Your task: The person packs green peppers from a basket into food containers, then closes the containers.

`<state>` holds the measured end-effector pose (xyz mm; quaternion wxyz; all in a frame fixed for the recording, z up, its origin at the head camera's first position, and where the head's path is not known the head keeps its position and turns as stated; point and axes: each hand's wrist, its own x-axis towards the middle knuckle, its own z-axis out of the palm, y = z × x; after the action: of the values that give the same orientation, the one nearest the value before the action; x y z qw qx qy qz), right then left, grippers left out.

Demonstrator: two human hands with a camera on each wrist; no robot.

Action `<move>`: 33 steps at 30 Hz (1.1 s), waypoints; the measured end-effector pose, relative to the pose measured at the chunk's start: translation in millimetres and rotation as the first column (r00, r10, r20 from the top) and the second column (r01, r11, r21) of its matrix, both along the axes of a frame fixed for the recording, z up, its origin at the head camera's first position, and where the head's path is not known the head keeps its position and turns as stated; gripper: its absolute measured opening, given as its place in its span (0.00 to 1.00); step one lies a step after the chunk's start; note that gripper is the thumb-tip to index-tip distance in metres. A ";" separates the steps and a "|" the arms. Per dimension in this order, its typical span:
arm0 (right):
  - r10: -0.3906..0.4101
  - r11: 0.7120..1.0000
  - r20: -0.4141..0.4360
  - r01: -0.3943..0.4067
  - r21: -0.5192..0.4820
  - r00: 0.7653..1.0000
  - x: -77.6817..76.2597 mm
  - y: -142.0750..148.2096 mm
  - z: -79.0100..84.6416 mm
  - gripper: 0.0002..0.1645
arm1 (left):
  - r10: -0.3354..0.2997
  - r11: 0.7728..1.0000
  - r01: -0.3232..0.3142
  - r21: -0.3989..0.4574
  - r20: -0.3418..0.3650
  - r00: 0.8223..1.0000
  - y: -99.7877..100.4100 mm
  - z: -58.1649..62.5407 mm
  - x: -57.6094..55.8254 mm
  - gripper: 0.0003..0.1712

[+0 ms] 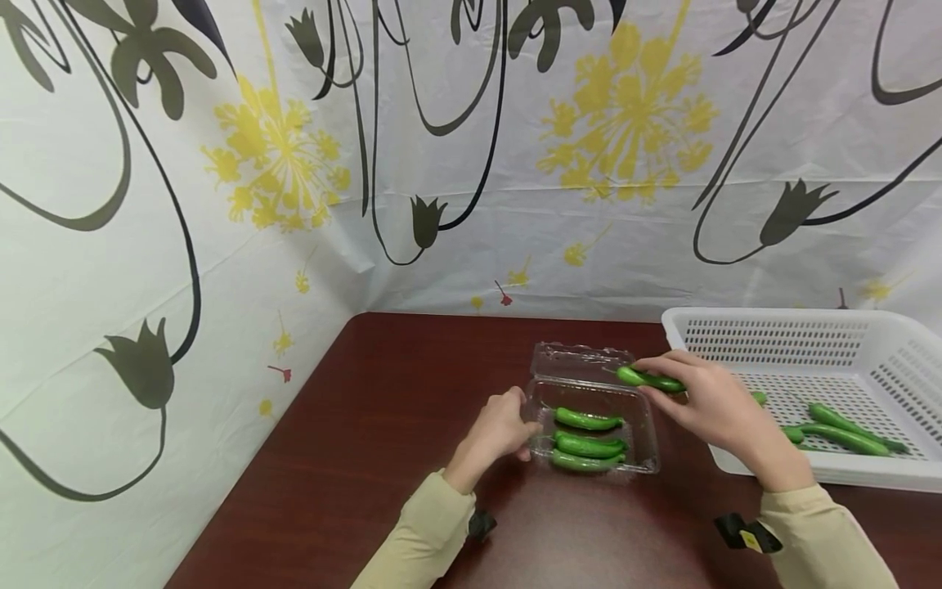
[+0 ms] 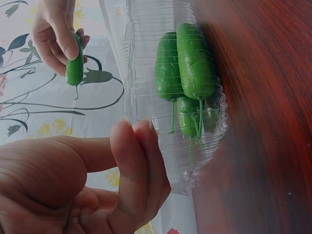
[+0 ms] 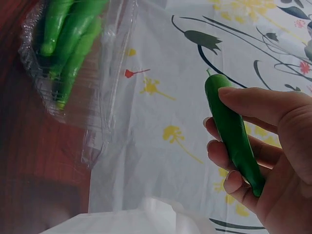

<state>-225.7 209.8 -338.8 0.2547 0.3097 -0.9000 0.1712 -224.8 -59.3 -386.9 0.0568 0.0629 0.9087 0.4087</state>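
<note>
My right hand point(image 1: 717, 401) holds a green chili pepper point(image 3: 234, 129) between thumb and fingers, its thin stem pointing away from the palm. The pepper is raised near the right back corner of a clear plastic clamshell box point(image 1: 639, 409). That box stands with its lid point(image 1: 574, 362) folded back. Inside it several green peppers point(image 1: 589, 447) lie side by side, stems showing through the wall in the left wrist view. At the box's left rim is my left hand point(image 1: 500, 425), its fingers bent and pinching the edge.
To the right stands a white slotted plastic basket point(image 1: 824, 470) with several more green peppers point(image 1: 846, 438) in it. Both sit on a dark red-brown table point(image 1: 353, 458). A white flower-printed sheet point(image 1: 456, 278) hangs behind the table and along its left side.
</note>
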 end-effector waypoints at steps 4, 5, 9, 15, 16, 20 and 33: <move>0.037 0.999 -0.001 -0.037 0.003 0.999 -1.6 -4.5 -3.2 0.20 | 0.000 1.000 0.000 0.000 0.005 1.000 -0.2 0.1 0.1 0.22; 0.046 0.999 -0.001 -0.046 0.004 0.999 -2.0 -5.6 -4.1 0.20 | -0.001 1.000 0.001 0.002 0.008 1.000 -0.4 0.1 0.2 0.22; 0.077 0.997 -0.005 -0.077 0.005 0.997 -4.2 -8.7 -8.2 0.20 | -0.002 1.000 0.002 0.010 0.013 1.000 -0.6 0.0 0.0 0.21; 0.111 0.994 -0.009 -0.111 -0.012 0.994 -6.8 -12.0 -14.0 0.18 | -0.006 1.000 0.006 0.003 0.007 1.000 -1.1 0.7 -0.1 0.21; 0.119 0.993 -0.008 -0.119 -0.015 0.993 -7.1 -12.7 -14.8 0.18 | -0.007 1.000 0.007 0.002 0.006 1.000 -1.1 0.7 -0.2 0.21; 0.125 0.992 0.016 -0.125 -0.009 0.992 -7.2 -15.3 -17.3 0.17 | -0.009 1.000 0.009 0.001 0.005 1.000 -1.0 0.1 -0.7 0.20; 0.156 0.988 0.043 -0.157 0.012 0.987 -6.2 -23.4 -23.0 0.17 | 0.003 1.000 -0.003 0.009 0.019 1.000 -0.5 1.0 -0.3 0.20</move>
<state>-232.0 186.4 -361.8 0.2195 0.3776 -0.8792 0.1903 -225.1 -59.8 -385.9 0.0647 0.0578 0.9064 0.4134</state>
